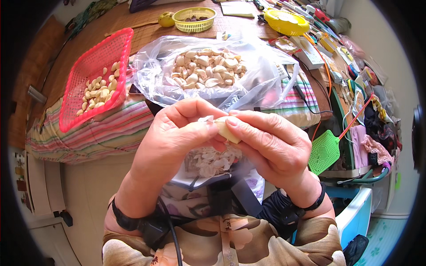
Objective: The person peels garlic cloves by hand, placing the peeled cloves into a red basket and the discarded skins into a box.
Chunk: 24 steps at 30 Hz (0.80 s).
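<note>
Between the fingertips of both hands is a pale garlic clove (228, 131), partly bare. My left hand (182, 128) pinches its left end, where a bit of whitish skin sticks up by the thumb. The thumb and fingers of my right hand (275, 139) close on its other end. Below the hands, a heap of papery garlic skins (213, 160) lies over my lap, partly hidden by my fingers. Just beyond, a clear plastic bag (153, 57) spreads open around many unpeeled garlic cloves (208, 68). Peeled cloves (100, 93) lie in a red plastic basket (73, 95) on the left.
A striped cloth (84, 142) covers the table's near edge. Farther back stand a yellow basket (194, 27) with dark items, a round yellowish fruit (166, 19) and a yellow colander (286, 23). On the right are a green fly swatter (325, 152), cables and clutter.
</note>
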### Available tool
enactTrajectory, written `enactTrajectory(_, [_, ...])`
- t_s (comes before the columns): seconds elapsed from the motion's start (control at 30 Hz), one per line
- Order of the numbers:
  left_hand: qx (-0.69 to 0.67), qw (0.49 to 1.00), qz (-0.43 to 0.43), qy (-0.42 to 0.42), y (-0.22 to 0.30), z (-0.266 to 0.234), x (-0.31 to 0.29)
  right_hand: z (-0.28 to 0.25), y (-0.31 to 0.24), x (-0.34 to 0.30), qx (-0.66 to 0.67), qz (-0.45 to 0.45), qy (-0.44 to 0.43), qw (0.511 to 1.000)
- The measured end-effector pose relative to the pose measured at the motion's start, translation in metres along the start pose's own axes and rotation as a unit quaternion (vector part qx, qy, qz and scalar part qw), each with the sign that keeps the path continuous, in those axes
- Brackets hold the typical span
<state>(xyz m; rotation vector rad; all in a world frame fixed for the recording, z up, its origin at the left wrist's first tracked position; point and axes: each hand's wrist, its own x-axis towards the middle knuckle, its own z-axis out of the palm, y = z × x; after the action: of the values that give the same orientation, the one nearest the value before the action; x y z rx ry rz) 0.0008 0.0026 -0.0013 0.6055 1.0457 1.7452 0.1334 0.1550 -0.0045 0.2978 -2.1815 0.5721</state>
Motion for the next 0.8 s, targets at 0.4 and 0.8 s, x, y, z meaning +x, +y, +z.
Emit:
enactTrajectory(0.4, [-0.009,1.0,0.002,-0.007,0.0006,-0.0001,0.0,-0.0005,-0.0006,0.0009,0.006,0.002,0.0,1.0])
enactTrajectory(0.8, [0.002,1.0,0.007,0.013,-0.0015,-0.0038,-0.0012,-0.0032,0.001,0.0013,-0.017,0.041,0.037,0.998])
